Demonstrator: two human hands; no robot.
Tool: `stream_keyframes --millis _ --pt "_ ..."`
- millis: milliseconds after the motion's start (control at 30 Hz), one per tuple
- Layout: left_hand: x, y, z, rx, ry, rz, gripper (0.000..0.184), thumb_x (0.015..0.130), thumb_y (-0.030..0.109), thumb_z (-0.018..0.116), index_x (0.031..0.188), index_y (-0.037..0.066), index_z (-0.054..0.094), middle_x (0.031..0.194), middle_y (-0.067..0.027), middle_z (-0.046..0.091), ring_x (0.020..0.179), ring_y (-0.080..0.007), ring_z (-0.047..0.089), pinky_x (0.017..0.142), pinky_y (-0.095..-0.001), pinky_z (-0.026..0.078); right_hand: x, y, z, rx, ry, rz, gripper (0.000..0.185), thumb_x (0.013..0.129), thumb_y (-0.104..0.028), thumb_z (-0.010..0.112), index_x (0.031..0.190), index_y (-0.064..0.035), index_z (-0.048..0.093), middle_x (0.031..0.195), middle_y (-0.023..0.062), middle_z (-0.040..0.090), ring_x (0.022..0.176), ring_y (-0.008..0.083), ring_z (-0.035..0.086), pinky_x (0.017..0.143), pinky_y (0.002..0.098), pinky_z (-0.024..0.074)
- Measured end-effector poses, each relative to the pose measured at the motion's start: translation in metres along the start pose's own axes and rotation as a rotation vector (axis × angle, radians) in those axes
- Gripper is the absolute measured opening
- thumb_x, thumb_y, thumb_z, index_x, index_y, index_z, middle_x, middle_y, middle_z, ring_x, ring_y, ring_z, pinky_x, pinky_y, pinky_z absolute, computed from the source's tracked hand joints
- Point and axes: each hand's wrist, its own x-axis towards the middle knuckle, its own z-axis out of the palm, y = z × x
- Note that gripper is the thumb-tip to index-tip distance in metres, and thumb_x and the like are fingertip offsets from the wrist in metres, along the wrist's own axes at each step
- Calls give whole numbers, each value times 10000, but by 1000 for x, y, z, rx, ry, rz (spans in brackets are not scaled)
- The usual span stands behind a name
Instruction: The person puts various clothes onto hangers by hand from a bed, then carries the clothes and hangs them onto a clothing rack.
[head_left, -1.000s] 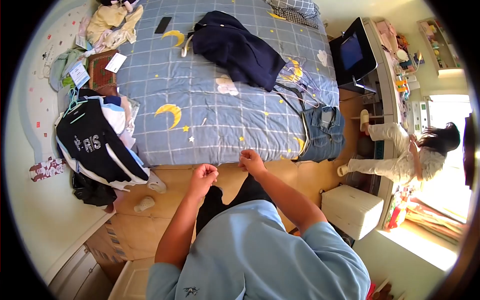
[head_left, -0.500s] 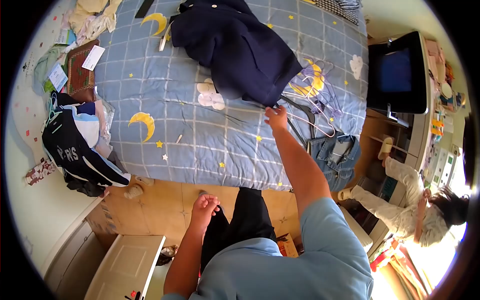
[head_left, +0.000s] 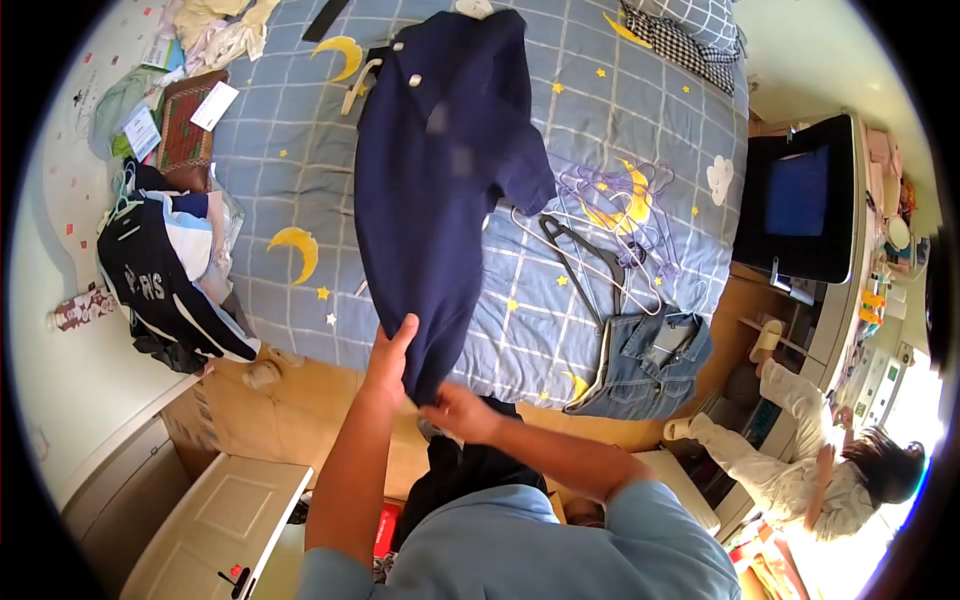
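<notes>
A navy garment with pale buttons [head_left: 425,200], possibly a dress or coat, stretches across the bed toward me. My left hand [head_left: 388,362] grips its lower left edge, thumb on top of the cloth. At the hem's lower corner, my right hand [head_left: 462,412] has its fingers closed on the fabric. A short sleeve-like part spreads to the right. At the garment's upper left, a pale hanger [head_left: 358,88] sticks out from under the cloth. Loose hangers [head_left: 610,230], purple, white and black, lie right of the garment. A denim vest [head_left: 650,360] lies at the bed's near right corner.
The bed has a blue checked cover [head_left: 255,210]. Clothes, including a black jacket [head_left: 165,275], and a brown patterned bag [head_left: 187,130] lie along its left side. A television [head_left: 795,200] stands to the right. Another person [head_left: 800,450] sits at lower right. A white door [head_left: 230,520] stands lower left.
My left hand has risen from my side to the garment. My right hand has moved left and toward me; the garment's lower end now reaches past the bed's near edge.
</notes>
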Motion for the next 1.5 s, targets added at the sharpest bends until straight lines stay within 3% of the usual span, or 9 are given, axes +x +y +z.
stream_keyframes --millis 167,467,667,800,933,1033,1167,1333,1500 --pt "-41 -28 -40 514 6 248 404 866 171 697 1199 -37 599 1098 -97 678 992 -183 630 899 -343 489 -19 4 -42 94 -420 426 220 903 -238 691 965 -27 691 827 67 679 738 141 653 670 292 520" --pt "-178 -7 -75 680 -305 -53 375 881 183 701 1170 -39 612 991 -44 675 901 -124 604 827 -307 498 132 -17 -101 221 650 481 797 775 -485 805 1269 62 505 1206 143 605 1070 233 598 798 331 514" --pt "-192 3 -170 470 245 249 232 885 55 661 1108 -8 676 953 -15 695 829 -101 627 738 -264 506 57 -68 -46 393 669 -332 471 942 -214 668 1304 58 537 1235 91 616 1120 165 572 1008 310 427" --pt "-178 9 -178 493 205 494 276 872 -14 590 1142 -35 647 979 -50 686 867 -115 621 780 -268 498 -56 -7 -13 213 873 130 470 975 -258 628 1333 31 530 1260 124 612 1143 206 591 1008 333 447" --pt "-141 -51 -217 505 300 412 344 844 -41 567 1183 -30 624 952 -64 676 829 -133 620 757 -270 503 -94 89 -16 166 13 955 393 969 -357 616 1166 -18 616 1095 111 662 937 190 664 746 328 556" --pt "-137 -83 -229 701 399 222 333 824 -22 602 1156 -19 634 979 -128 675 839 -209 652 775 -317 524 -60 77 -49 98 11 449 244 916 -269 679 1040 -67 621 818 55 658 699 124 639 569 234 484" --pt "-120 -139 -265 1014 345 210 380 763 100 713 1135 41 663 1069 -220 631 979 -353 636 855 -422 517 54 20 -125 -886 740 -207 668 732 -284 816 1264 -10 519 1230 187 548 1176 374 529 994 461 434" --pt "-101 -126 -206 1168 403 452 396 754 134 754 1124 66 632 1042 -180 610 997 -362 601 874 -436 499 132 -15 -178 -1158 906 266 766 738 -323 788 1357 -44 434 1371 164 495 1265 380 455 1023 516 387" --pt "-16 -113 -130 822 243 394 310 867 124 719 1152 42 630 1042 -117 669 918 -196 652 808 -312 521 122 21 -187 -616 658 -68 234 802 -183 604 916 5 685 809 143 692 799 289 672 741 340 489"
